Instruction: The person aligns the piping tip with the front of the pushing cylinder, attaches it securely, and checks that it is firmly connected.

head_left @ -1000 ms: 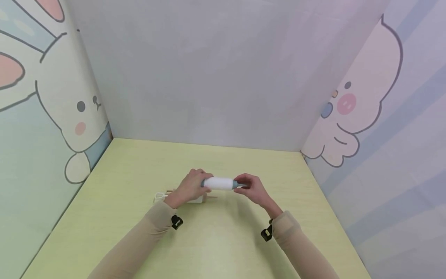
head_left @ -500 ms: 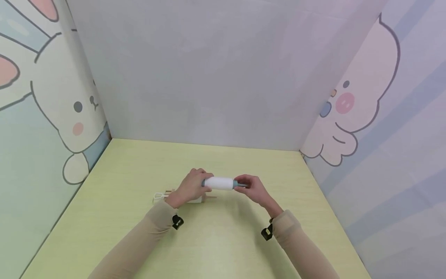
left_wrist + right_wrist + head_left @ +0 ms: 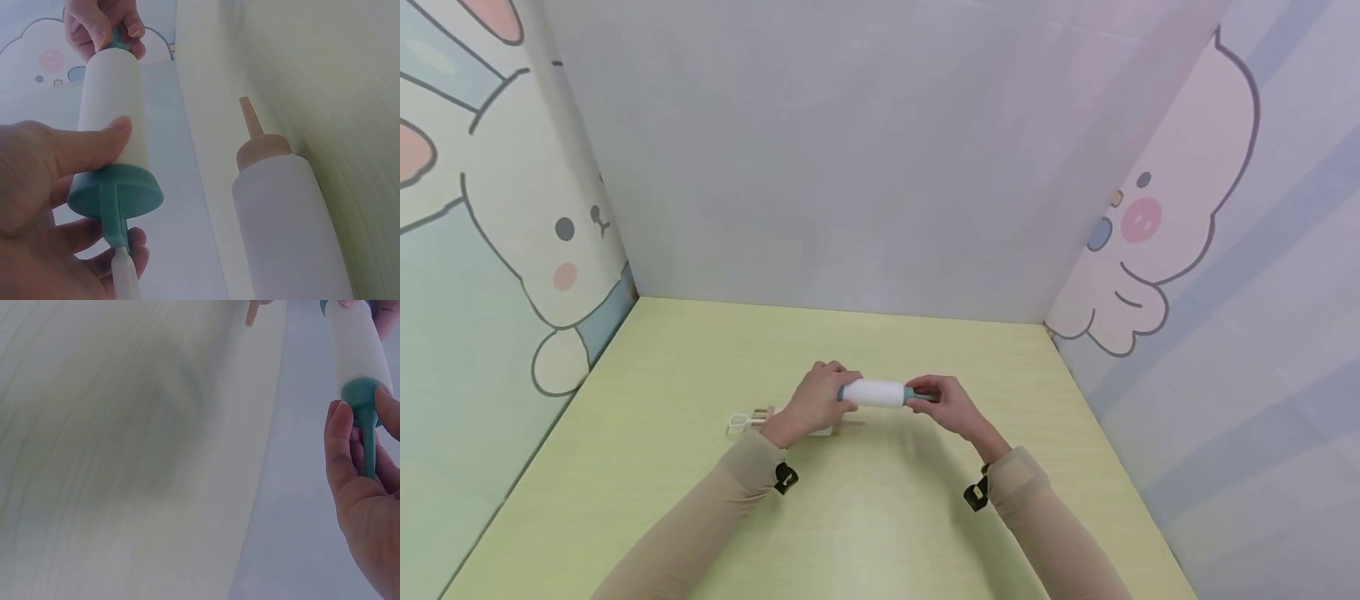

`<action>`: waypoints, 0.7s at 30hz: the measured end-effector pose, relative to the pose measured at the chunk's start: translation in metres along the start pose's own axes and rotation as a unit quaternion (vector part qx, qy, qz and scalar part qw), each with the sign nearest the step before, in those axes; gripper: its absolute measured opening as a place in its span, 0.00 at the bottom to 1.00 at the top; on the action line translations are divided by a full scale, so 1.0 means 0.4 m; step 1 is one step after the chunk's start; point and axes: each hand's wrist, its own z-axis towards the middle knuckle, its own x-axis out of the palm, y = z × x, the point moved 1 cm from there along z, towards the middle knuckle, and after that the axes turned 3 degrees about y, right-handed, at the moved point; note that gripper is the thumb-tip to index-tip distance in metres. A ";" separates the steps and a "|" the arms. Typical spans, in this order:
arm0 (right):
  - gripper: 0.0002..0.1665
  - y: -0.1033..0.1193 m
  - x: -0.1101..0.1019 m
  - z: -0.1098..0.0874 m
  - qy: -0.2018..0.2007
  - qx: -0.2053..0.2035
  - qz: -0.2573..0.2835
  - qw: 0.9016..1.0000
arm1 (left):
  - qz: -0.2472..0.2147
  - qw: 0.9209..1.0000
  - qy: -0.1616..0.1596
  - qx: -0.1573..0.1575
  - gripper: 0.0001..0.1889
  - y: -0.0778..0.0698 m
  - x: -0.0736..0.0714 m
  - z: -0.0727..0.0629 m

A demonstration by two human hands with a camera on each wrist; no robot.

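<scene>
Held level over the table, a syringe point(image 3: 875, 393) has a white barrel, a teal flange point(image 3: 119, 190) and a long teal nozzle point(image 3: 369, 447). My left hand point(image 3: 815, 398) grips its flange end, thumb across the barrel and fingers around behind. At the other end, my right hand point(image 3: 951, 408) pinches the teal nozzle cap point(image 3: 359, 394) between thumb and fingers, the nozzle pointing into the palm. Below the left hand lies a second syringe point(image 3: 287, 219), white with a pinkish-brown nozzle. The left hand and wrist partly hide it in the head view.
The second syringe's white loop handle point(image 3: 739, 422) pokes out left of the left wrist. A pale yellow table point(image 3: 880, 517) runs back to a grey wall point(image 3: 850, 167). Walls with cartoon animals stand on both sides. Black wrist cameras point(image 3: 786, 477) hang under the sleeves.
Both hands and the syringe have drifted very slightly right over the table, uncovering a little more of the second syringe's handle end. Both grips look the same, and the head view has shifted slightly.
</scene>
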 end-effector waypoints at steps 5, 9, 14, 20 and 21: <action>0.17 0.005 -0.008 -0.001 0.010 0.011 -0.009 1.000 | -0.001 1.000 -0.003 0.002 0.22 -0.003 0.002 0.001; 0.16 -0.002 -0.013 -0.002 0.015 0.010 -0.014 1.000 | -0.003 1.000 -0.005 0.000 0.22 -0.008 0.004 0.000; 0.16 -0.020 -0.017 0.002 0.003 0.005 -0.041 0.999 | 0.004 1.000 -0.003 -0.012 0.23 -0.010 0.021 0.015; 0.17 -0.102 -0.029 0.030 -0.018 -0.026 -0.100 0.994 | 0.021 1.000 -0.003 -0.023 0.22 -0.011 0.046 0.050; 0.17 -0.115 -0.030 0.035 -0.021 -0.025 -0.109 0.993 | 0.019 1.000 -0.002 -0.023 0.22 -0.010 0.049 0.055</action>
